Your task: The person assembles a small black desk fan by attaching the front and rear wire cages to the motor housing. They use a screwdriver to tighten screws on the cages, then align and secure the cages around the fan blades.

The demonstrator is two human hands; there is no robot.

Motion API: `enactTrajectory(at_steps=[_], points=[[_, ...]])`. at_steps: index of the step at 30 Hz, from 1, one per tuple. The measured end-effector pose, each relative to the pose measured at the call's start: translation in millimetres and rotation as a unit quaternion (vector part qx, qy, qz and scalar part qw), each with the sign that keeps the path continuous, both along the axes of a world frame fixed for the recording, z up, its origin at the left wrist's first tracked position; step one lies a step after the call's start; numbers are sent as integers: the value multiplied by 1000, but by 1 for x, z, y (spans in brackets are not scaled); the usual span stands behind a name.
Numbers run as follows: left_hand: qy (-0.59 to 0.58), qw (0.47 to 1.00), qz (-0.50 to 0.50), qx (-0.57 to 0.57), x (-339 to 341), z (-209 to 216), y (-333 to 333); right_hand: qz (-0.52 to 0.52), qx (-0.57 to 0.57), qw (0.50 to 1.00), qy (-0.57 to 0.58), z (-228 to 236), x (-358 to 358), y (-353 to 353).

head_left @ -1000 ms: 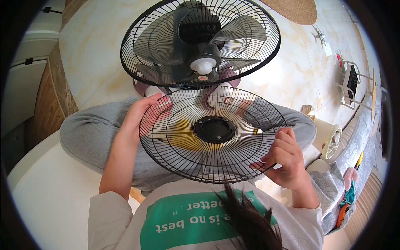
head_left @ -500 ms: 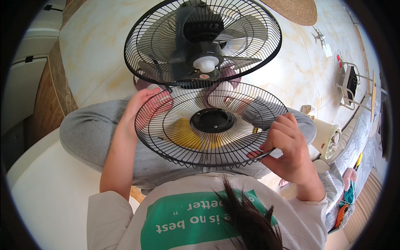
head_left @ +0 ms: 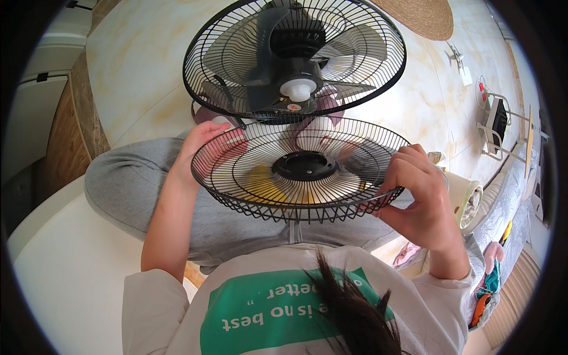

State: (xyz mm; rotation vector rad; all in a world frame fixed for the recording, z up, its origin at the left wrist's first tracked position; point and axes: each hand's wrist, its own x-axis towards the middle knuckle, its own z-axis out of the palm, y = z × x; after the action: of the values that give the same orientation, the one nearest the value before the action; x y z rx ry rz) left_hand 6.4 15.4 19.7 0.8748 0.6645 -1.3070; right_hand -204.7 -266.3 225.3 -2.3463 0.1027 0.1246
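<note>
A round black wire fan grille with a solid hub disc is held above my lap, tilted. My left hand grips its left rim, some fingers seen through the wires. At the right rim, my right hand pinches the edge between thumb and curled fingers. Just beyond the grille stands a fan with dark see-through blades, a white hub cap and its rear cage behind them. The grille's far edge overlaps the fan's lower part in view; whether they touch I cannot tell. Something yellow shows through the wires.
My crossed legs in grey trousers lie under the grille. On the right are a pale bin, a small metal-framed stand and a heap of coloured cloth. A woven round mat lies at the far right.
The grille's near edge has risen, showing more of its side wall. My right hand has moved slightly up and right with it; my left hand stays nearly in place.
</note>
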Motion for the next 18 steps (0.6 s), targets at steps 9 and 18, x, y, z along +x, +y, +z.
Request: enactTrajectory(at_steps=[9, 18], points=[[-36, 997, 59, -35, 0, -15, 3, -67, 42, 996, -47, -8, 21, -13], [-379, 919, 106, 35, -21, -4, -33, -130, 19, 971, -199, -44, 45, -27]])
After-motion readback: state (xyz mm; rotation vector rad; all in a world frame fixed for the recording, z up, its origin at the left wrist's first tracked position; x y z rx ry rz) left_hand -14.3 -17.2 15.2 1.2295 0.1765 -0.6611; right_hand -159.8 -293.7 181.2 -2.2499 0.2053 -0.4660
